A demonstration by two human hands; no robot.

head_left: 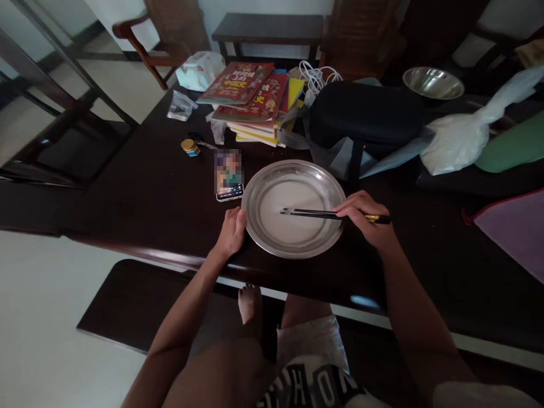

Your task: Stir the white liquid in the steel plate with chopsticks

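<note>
I see the steel pan (272,241) near the tabletop (140,198) edge, holding a thin white liquid. My left hand (232,231) rests against its left rim, fingers together; right hand (361,218) fingers clamp 2 chopsticks (314,213), tips in the liquid. Hard stirring could slop it toward the phone (229,174) just left of the pan.

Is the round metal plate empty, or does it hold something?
Not empty: the round metal plate holds a thin white liquid layer, with black chopsticks' tips in it.
</note>
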